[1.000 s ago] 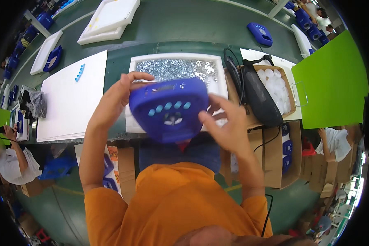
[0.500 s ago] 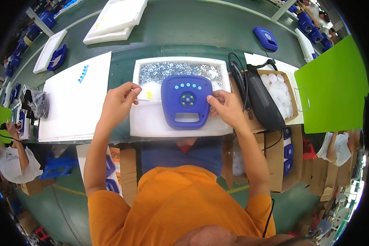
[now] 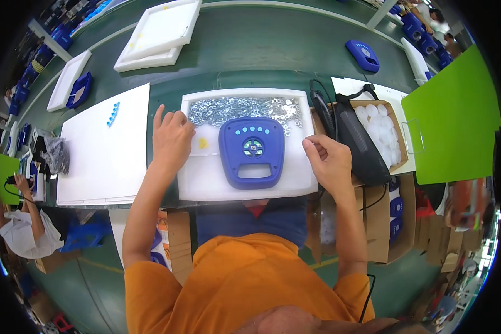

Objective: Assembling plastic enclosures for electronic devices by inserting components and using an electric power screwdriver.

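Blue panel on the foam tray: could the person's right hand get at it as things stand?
Probably yes: the right hand is close beside the blue panel, with only bare foam visible between them.

Left hand (image 3: 173, 136) at 10 o'clock, outer finger (image 3: 160, 116) raised toward 12, the others curled; right hand (image 3: 330, 161) at 3, fingertips (image 3: 309, 139) bunched toward 10.

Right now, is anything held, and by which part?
The blue rounded plastic panel is unheld; whether left hand or right hand pinches anything is unclear.
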`<action>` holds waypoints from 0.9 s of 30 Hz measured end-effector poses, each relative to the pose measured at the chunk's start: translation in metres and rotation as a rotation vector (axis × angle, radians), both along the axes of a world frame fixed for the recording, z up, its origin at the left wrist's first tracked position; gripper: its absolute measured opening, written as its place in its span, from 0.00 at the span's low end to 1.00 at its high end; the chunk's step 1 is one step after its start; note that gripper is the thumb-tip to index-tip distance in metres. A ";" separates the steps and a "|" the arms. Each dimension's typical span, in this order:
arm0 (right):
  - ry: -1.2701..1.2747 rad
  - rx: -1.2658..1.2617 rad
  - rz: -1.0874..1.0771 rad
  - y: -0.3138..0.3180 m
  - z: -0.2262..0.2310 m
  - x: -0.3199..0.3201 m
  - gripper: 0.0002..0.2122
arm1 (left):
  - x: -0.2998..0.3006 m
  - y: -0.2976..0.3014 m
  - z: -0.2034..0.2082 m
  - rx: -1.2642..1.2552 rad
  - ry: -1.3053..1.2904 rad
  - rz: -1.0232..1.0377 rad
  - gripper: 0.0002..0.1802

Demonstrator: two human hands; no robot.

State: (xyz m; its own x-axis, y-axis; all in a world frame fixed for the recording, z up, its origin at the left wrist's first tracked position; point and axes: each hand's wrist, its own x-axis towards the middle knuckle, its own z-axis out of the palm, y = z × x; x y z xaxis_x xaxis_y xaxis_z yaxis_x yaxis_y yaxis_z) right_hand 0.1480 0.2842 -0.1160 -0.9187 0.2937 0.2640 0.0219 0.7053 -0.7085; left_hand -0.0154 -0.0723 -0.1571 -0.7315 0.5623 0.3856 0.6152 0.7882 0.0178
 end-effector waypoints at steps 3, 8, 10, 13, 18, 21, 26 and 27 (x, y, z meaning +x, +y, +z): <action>-0.012 -0.093 0.014 0.016 -0.009 0.006 0.09 | -0.009 -0.006 -0.010 -0.072 0.062 0.012 0.02; -0.075 -0.083 0.053 0.027 -0.011 0.001 0.10 | -0.005 -0.004 0.007 -0.155 0.052 -0.006 0.05; -0.080 -0.157 0.010 0.047 -0.012 -0.002 0.10 | -0.010 0.003 0.008 -0.193 0.051 -0.049 0.06; -0.020 -0.217 -0.106 0.092 -0.015 -0.013 0.11 | -0.009 0.007 0.006 -0.294 0.090 -0.107 0.06; -0.140 0.566 -0.393 0.193 -0.008 -0.009 0.14 | -0.010 0.011 0.003 -0.369 0.130 -0.153 0.06; -0.372 0.641 -0.421 0.239 -0.002 0.011 0.15 | -0.012 0.006 0.002 -0.326 0.159 -0.156 0.07; -0.437 0.551 -0.521 0.282 0.006 0.039 0.15 | -0.016 0.001 0.006 -0.244 0.125 -0.133 0.07; -0.409 0.537 -0.508 0.287 0.003 0.044 0.15 | -0.017 0.001 0.007 -0.217 0.116 -0.130 0.07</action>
